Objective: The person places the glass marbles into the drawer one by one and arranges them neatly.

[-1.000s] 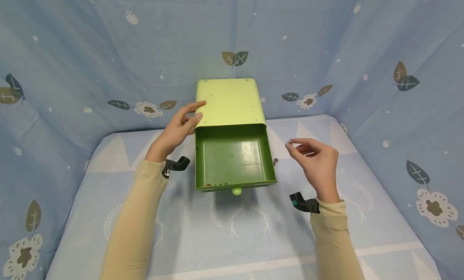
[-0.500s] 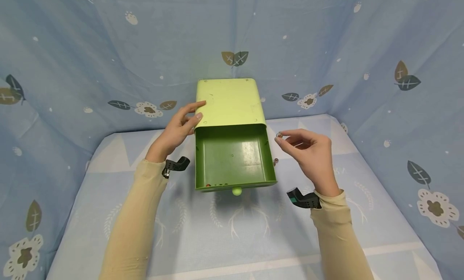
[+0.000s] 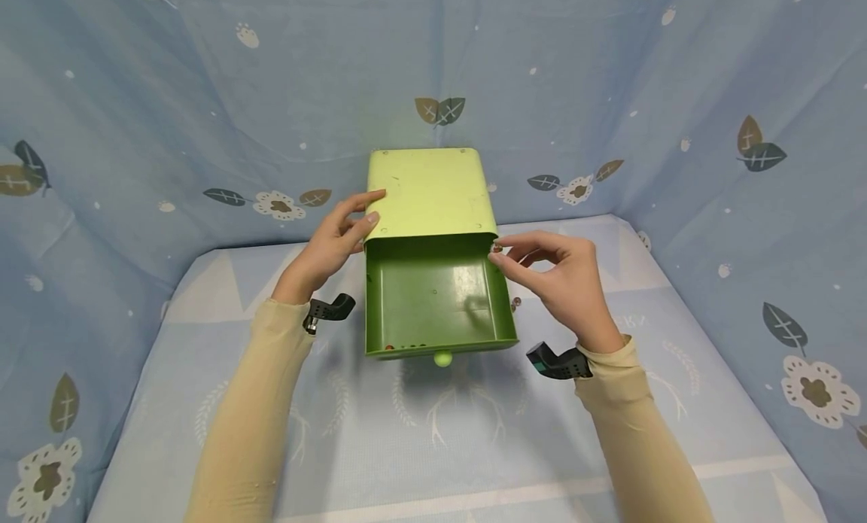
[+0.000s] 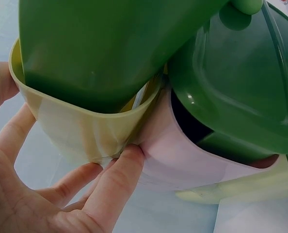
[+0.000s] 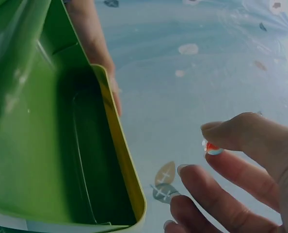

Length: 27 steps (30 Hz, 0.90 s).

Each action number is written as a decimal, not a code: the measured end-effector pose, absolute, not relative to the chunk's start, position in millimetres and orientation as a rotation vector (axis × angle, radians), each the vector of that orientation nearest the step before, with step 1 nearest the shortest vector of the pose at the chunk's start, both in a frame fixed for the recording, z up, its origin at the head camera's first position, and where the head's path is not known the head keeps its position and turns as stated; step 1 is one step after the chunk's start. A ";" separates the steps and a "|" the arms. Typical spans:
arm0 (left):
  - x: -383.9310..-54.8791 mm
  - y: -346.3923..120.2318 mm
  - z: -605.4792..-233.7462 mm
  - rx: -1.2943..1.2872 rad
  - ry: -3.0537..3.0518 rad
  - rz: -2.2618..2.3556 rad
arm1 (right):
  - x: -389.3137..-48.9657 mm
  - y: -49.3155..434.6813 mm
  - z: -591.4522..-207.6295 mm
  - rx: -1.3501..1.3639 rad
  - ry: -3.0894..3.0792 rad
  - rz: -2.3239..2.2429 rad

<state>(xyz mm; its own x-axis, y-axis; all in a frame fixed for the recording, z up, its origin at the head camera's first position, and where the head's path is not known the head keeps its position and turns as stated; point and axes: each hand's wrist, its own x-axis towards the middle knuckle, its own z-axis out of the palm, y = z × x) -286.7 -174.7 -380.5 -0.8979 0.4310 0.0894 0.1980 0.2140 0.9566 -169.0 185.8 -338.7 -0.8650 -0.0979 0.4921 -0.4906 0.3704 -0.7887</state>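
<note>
In the head view, a small drawer cabinet (image 3: 430,192) with a pale yellow-green top stands at the back; its dark green top drawer (image 3: 433,301) is pulled out. My left hand (image 3: 328,241) rests against the cabinet's left side and top edge, fingers spread; in the left wrist view the fingertips touch the housing. My right hand (image 3: 552,275) pinches a clear glass marble (image 5: 213,148) with orange inside, between thumb and index finger, by the drawer's right back corner. Inside the drawer, a red marble (image 3: 389,348) and several dark ones lie along the front wall.
Brownish marbles (image 3: 517,302) lie on the cloth just right of the drawer, partly hidden by its wall. A round green knob (image 3: 443,359) juts from the drawer front. Below, a pink section (image 4: 158,131) with another green drawer shows. Blue patterned curtains (image 3: 271,94) surround the table.
My right hand has moved left with the marble, from the table's right side to the drawer's right edge. My left hand has stayed on the cabinet.
</note>
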 end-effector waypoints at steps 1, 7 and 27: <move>-286.9 -174.5 -380.6 0.603 2.287 1.754 | -170.3 185.2 -337.6 0.527 -2.276 1.494; -288.1 -174.2 -381.0 0.596 2.288 1.754 | -181.0 181.1 -330.7 0.621 -2.302 1.447; -287.7 -173.6 -381.3 0.594 2.304 1.752 | -217.9 149.6 -311.3 1.001 -2.325 1.458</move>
<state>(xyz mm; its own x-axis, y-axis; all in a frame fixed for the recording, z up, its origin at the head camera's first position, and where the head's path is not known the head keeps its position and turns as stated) -287.7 -173.6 -381.3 -0.9025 0.4208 0.0918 0.2010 0.2228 0.9539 -217.9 149.6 -311.3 -0.7440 -0.4298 0.5117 -0.6478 0.2757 -0.7102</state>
